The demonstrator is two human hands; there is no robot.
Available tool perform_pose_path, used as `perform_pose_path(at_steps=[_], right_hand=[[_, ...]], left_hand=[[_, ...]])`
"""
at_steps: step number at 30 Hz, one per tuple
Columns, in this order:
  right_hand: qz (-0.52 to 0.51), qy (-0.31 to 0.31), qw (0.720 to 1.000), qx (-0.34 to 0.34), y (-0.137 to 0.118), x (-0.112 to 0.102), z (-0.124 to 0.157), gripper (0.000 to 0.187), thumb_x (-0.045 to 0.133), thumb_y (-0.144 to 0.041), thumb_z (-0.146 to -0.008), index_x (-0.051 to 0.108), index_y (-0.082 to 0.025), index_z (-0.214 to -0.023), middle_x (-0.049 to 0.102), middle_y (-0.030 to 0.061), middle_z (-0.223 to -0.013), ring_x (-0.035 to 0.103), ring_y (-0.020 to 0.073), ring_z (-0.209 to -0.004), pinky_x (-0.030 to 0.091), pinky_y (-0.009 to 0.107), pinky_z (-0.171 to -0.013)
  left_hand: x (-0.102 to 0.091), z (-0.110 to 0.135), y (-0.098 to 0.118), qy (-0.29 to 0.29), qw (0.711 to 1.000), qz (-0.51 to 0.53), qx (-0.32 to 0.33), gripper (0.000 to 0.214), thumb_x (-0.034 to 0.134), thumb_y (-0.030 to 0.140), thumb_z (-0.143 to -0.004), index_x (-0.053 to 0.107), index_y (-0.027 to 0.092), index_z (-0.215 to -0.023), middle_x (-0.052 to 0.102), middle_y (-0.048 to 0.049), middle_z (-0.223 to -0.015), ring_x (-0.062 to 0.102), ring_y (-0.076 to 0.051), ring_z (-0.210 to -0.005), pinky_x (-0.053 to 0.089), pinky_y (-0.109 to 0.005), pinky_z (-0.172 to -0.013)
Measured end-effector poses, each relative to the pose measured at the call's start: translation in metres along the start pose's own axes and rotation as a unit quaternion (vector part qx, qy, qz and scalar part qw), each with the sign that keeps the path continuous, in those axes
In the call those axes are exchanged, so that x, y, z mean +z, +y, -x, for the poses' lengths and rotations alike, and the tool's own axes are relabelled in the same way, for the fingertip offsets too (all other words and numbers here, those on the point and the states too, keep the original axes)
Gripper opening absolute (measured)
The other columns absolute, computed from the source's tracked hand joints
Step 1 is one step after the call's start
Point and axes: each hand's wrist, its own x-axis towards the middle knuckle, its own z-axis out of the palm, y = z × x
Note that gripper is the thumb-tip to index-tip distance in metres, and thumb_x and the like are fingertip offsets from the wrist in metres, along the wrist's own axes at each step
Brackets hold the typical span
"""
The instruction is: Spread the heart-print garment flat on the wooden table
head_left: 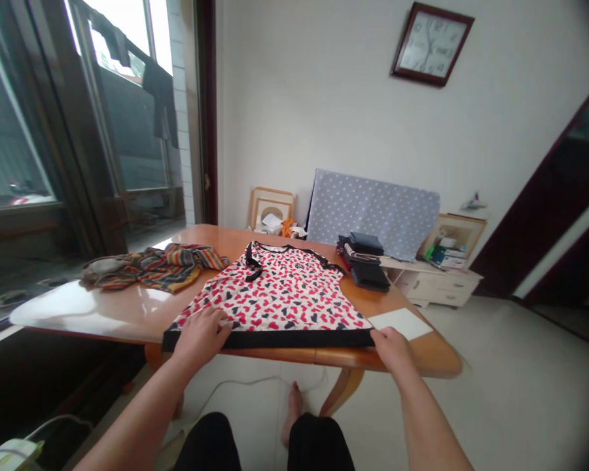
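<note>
A cream, black-trimmed, heart-print shirt lies spread flat on the table

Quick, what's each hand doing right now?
Left hand: open, lying on the cream, red-and-black heart-patterned fabric shirt.
Right hand: closed, pinching the shirt's black hem.

Shirt: on the bench, hem along its near edge
Other garment: on bench, left of shirt
Clothes stack: on bench, right of shirt
Sheet: before stack, right of hem
Clock: on wall behind
</note>
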Motion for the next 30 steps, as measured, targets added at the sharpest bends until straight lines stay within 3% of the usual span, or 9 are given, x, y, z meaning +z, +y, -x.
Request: perform_pose_path(at_steps=[4,8,11,17,23,26,30], right_hand=[[0.059,-0.046,0.997,0.002,-0.001,-0.004,0.008,0.039,0.046,-0.056,-0.085,0.066,-0.024,-0.074,0.071,0.0103,-0.076,0.067,0.0274,-0.075,0.042,0.034,-0.064],[0.055,0.002,0.998,0.005,-0.012,-0.005,0.009,0.046,0.042,-0.065,-0.087,0.068,-0.027,-0.092,0.074,0.0118,-0.086,0.068,0.0301,-0.080,0.043,0.036,-0.066],[0.009,0.023,0.998,-0.052,-0.030,-0.003,0.004,0.047,0.041,-0.065,-0.088,0.068,-0.027,-0.095,0.075,0.0103,-0.088,0.068,0.0279,-0.079,0.043,0.034,-0.067],[-0.075,-0.041,0.979,-0.186,-0.086,0.019,-0.007,0.042,0.044,-0.059,-0.087,0.069,-0.026,-0.086,0.073,0.0039,-0.076,0.066,0.0234,-0.073,0.044,0.030,-0.066],[-0.139,-0.052,0.953,-0.264,-0.155,0.033,-0.022,0.043,0.044,-0.060,-0.089,0.068,-0.024,-0.085,0.070,0.0012,-0.070,0.063,0.0213,-0.068,0.043,0.028,-0.062],[-0.177,-0.043,0.938,-0.296,-0.192,0.030,-0.033,0.045,0.044,-0.062,-0.088,0.066,-0.023,-0.082,0.066,0.0003,-0.066,0.059,0.0193,-0.063,0.042,0.027,-0.059],[-0.231,-0.005,0.920,-0.316,-0.230,0.029,-0.046,0.048,0.043,-0.064,-0.090,0.066,-0.023,-0.084,0.063,0.0002,-0.063,0.057,0.0187,-0.062,0.043,0.027,-0.060]], left_hand=[[-0.007,0.004,-0.006,-0.006,0.999,-0.020,-0.041,0.032,0.050,0.048,-0.093,0.069,0.024,-0.103,0.066,-0.0112,-0.115,0.058,-0.031,-0.111,0.042,-0.043,-0.096],[-0.013,0.005,-0.002,-0.028,0.998,-0.006,-0.057,0.029,0.052,0.046,-0.093,0.069,0.025,-0.103,0.065,-0.0118,-0.120,0.056,-0.031,-0.115,0.040,-0.043,-0.099],[-0.016,0.001,-0.001,-0.035,0.998,-0.016,-0.059,0.027,0.053,0.046,-0.092,0.068,0.024,-0.096,0.065,-0.0127,-0.116,0.057,-0.032,-0.113,0.041,-0.042,-0.097],[-0.025,-0.018,-0.009,-0.061,0.997,0.006,-0.041,0.024,0.055,0.045,-0.090,0.066,0.024,-0.094,0.068,-0.0108,-0.110,0.062,-0.029,-0.106,0.044,-0.036,-0.089],[-0.038,-0.060,-0.034,-0.057,0.996,0.004,-0.067,0.023,0.053,0.043,-0.090,0.067,0.025,-0.095,0.071,-0.0080,-0.104,0.066,-0.025,-0.095,0.045,-0.032,-0.076],[-0.038,-0.092,-0.049,-0.034,0.995,-0.039,-0.088,0.030,0.050,0.042,-0.092,0.067,0.025,-0.110,0.069,-0.0112,-0.113,0.065,-0.028,-0.103,0.047,-0.034,-0.080],[-0.031,-0.139,-0.066,-0.050,0.988,-0.107,-0.096,0.046,0.054,0.033,-0.089,0.058,0.024,-0.134,0.064,-0.0160,-0.126,0.061,-0.033,-0.115,0.047,-0.040,-0.088]])
